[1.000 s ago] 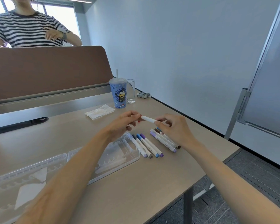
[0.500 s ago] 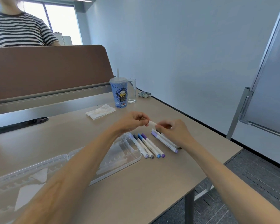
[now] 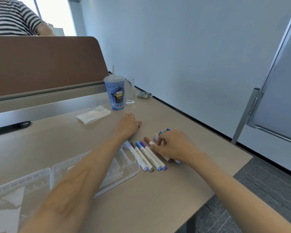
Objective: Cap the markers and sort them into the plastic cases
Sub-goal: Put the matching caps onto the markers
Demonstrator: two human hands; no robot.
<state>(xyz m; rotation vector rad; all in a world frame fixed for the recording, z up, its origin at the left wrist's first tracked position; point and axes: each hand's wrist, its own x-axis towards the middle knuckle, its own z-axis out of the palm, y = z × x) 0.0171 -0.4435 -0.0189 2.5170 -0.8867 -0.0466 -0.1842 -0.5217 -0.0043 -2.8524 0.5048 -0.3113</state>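
Observation:
Several capped white markers (image 3: 149, 159) with blue, purple and grey ends lie side by side on the beige table (image 3: 158, 199). My right hand (image 3: 172, 146) is curled over the right end of this row and pinches a white-tipped marker (image 3: 151, 143) down among a brown marker (image 3: 147, 139) and others partly hidden under the fingers. My left hand (image 3: 129, 125) rests palm down on the table behind the row and holds nothing I can see. The clear plastic case (image 3: 134, 172) lies open just left of the markers, partly under my left forearm.
A blue cartoon cup (image 3: 115, 95) with a straw, a glass (image 3: 130, 90), a small packet (image 3: 144, 95) and a tissue (image 3: 93, 114) stand further back. A black object (image 3: 10, 126) lies far left. A whiteboard stand (image 3: 252, 111) is off the table's right edge. A person in stripes sits behind the brown divider (image 3: 45, 64).
Both hands held one marker in the air. My left hand has let go and dropped to the table, while my right hand lowered the marker to the row.

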